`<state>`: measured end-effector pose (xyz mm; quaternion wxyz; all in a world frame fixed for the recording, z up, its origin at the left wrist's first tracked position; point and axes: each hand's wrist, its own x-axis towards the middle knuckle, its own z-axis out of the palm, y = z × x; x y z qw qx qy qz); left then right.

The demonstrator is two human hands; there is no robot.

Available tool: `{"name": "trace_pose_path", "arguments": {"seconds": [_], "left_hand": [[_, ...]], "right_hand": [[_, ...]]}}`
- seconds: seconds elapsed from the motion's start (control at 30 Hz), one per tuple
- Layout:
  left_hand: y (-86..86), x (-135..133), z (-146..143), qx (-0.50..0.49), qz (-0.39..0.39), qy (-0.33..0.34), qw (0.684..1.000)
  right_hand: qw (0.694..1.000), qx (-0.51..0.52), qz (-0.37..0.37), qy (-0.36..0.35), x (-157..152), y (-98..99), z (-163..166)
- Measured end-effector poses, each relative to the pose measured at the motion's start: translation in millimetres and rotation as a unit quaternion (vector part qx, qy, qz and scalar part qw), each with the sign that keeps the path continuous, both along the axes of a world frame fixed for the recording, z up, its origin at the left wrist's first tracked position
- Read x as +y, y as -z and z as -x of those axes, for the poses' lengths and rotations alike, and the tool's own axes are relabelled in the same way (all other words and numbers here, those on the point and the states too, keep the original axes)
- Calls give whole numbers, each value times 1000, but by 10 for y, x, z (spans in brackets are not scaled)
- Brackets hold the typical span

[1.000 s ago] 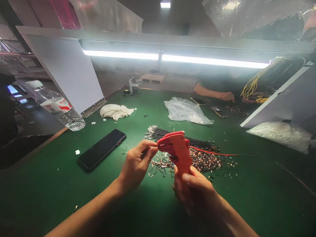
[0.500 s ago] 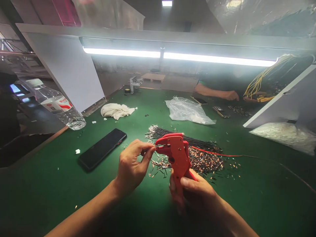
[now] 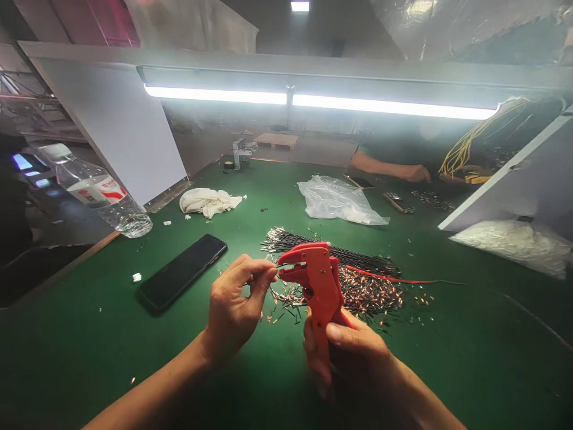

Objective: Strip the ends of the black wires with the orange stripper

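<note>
A water bottle (image 3: 96,194) stood at the far left edge of the green table (image 3: 89,334), and a black phone (image 3: 181,272) lay right of it, nearer. The left hand (image 3: 233,310) came in from the near left, forearm angled up, thumb and forefinger pinched on a thin wire (image 3: 276,267), barely visible, whose end met the mouth of the red stripping tool (image 3: 316,283). Compared with a second before, both hands and the tool had sunk slightly nearer and leftward; the pinch was unchanged and the wire remained at the mouth. The right hand (image 3: 349,358) was wrapped closed round the tool's handles, with the tool upright and its head pointing left. Beyond lay a pile of cut wire ends (image 3: 371,292) and a bundle of black wires (image 3: 358,258). At the far right, a co-worker's hand (image 3: 414,173) rested on the table.
</note>
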<state>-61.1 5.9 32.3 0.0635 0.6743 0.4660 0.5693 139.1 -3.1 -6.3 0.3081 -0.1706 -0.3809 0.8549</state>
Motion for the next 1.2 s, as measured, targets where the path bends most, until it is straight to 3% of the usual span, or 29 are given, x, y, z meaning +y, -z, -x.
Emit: {"name": "trace_pose_path", "arguments": {"seconds": [0.47,0.7,0.97,1.2], "left_hand": [[44,-5,30,-49,-2,36,998],[38,10,33,-40,-13,33,999],[26,19,46,-24,-19,12,999],[30,47,37,6,-17,-10,1000]], "right_hand": [[998,16,8,67,-48,-14,25],[999,4,-11,33,-11,38,16],[996,-48,-26,66,-64,5,49],[988,-101,53,107,-170,-140,102]]}}
